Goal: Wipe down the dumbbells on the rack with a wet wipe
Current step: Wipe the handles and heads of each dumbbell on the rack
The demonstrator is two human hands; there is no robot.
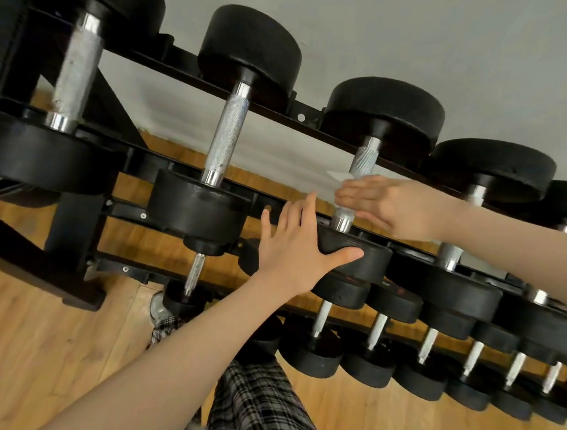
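Observation:
A black rack (277, 107) carries a top row of black dumbbells with knurled steel handles. My right hand (391, 206) is wrapped around the handle of the third dumbbell (385, 111) with a white wet wipe (339, 176) between palm and steel; a corner of the wipe sticks out above the fingers. My left hand (293, 246) lies flat with spread fingers on that dumbbell's near head (357, 254), thumb along its edge.
Two larger dumbbells (227, 132) sit to the left on the top tier and more to the right. A lower tier holds several smaller dumbbells (320, 333). Wooden floor (27, 347) lies below, and my plaid trousers (260, 406) are close to the rack.

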